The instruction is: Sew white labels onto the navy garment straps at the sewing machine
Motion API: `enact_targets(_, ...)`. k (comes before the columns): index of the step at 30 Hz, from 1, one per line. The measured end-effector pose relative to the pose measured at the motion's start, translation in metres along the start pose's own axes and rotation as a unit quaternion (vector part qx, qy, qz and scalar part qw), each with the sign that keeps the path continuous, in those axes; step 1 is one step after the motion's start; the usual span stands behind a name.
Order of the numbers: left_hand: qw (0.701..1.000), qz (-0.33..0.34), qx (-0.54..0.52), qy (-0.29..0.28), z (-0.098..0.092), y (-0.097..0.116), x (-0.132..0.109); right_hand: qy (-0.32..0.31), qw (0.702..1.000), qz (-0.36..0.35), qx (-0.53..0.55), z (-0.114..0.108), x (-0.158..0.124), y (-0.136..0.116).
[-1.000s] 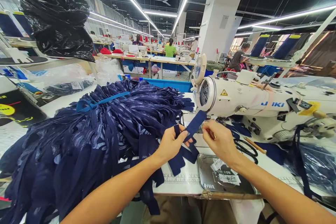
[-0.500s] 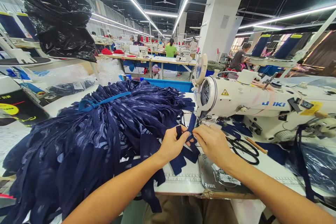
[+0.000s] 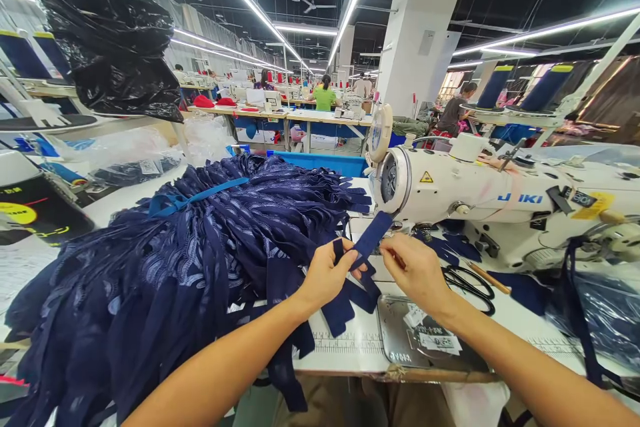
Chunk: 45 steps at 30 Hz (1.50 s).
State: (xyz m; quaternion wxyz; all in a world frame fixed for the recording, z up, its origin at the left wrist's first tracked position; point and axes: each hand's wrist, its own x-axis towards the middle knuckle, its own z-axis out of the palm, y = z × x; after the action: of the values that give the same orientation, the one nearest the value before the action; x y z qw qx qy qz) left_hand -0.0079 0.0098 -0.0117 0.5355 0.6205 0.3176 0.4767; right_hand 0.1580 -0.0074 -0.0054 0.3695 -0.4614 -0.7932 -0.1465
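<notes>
My left hand [image 3: 327, 275] is closed on a navy fabric strip [image 3: 374, 236], thumb on top. The strip's free end points up and right toward the sewing machine's [image 3: 440, 192] needle area, and a loop of navy fabric shows over the fingers. Just right of the strip, my right hand [image 3: 417, 275] is closed in a pinch, apart from it. Whatever those fingertips hold, if anything, is too small to make out. A large bundle of navy strips [image 3: 190, 260], bound with a blue tie [image 3: 215, 191], spreads over the table to the left.
Black-handled scissors [image 3: 473, 288] and a wooden stick [image 3: 487, 277] lie right of my right hand. A metal plate [image 3: 395, 333] with paper labels sits at the front edge beside a printed ruler [image 3: 345, 345]. Thread cones [image 3: 545, 88] stand behind the machine. Co-workers sit farther back.
The strip's free end has swung up and right and shows more length. My right hand has drawn right, away from the strip. My left hand has hardly moved.
</notes>
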Motion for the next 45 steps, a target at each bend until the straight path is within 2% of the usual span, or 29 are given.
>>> enact_targets(7, 1.0, 0.004, -0.006, -0.002, 0.001, 0.0, 0.0, -0.016, 0.998, -0.055, -0.023, 0.0, 0.004, -0.018)
enact_targets(11, 0.999, 0.024, 0.046, -0.003, 0.0, 0.001, -0.002, -0.024, 0.994, -0.083, -0.065, 0.0, 0.009, -0.02)
enact_targets(15, 0.992, 0.046, 0.12, -0.009, -0.002, 0.0, -0.003, -0.058, 0.984, -0.138, -0.092, -0.002, 0.013, -0.019)
enact_targets(18, 0.99, 0.048, 0.133, -0.024, -0.001, 0.0, -0.003, -0.046, 0.983, -0.15, -0.091, 0.0, 0.012, -0.015)
enact_targets(21, 0.996, 0.03, 0.076, -0.029, 0.0, 0.001, -0.002, -0.01, 0.994, -0.094, -0.062, 0.002, 0.008, -0.007)
enact_targets(23, 0.999, 0.015, 0.023, -0.025, -0.001, 0.001, -0.001, 0.006, 1.0, -0.006, 0.01, 0.002, 0.005, -0.001)
enact_targets(25, 0.999, 0.003, -0.017, -0.027, -0.001, 0.001, 0.0, -0.018, 0.985, 0.109, 0.135, 0.002, 0.003, 0.001)
enact_targets(26, 0.999, -0.003, -0.029, -0.03, -0.002, 0.001, 0.001, -0.047, 0.962, 0.169, 0.21, 0.002, 0.003, 0.001)
enact_targets(28, 0.998, -0.014, -0.047, -0.04, -0.003, 0.001, 0.001, -0.109, 0.89, 0.27, 0.351, 0.003, 0.005, -0.002)
enact_targets(30, 0.997, -0.023, -0.059, -0.046, -0.003, 0.002, 0.001, -0.137, 0.823, 0.328, 0.443, 0.005, 0.008, -0.006)
enact_targets(31, 0.997, -0.027, -0.062, -0.046, -0.003, 0.003, 0.001, -0.133, 0.803, 0.341, 0.47, 0.006, 0.01, -0.008)
enact_targets(33, 0.997, -0.034, -0.06, -0.043, -0.002, 0.006, 0.0, -0.109, 0.786, 0.354, 0.494, 0.008, 0.013, -0.013)
enact_targets(36, 0.997, -0.039, -0.051, -0.034, -0.002, 0.008, -0.001, -0.089, 0.783, 0.363, 0.497, 0.01, 0.015, -0.017)
enact_targets(45, 0.998, -0.055, -0.037, -0.002, -0.001, 0.006, 0.001, -0.117, 0.767, 0.345, 0.528, 0.005, 0.01, -0.022)
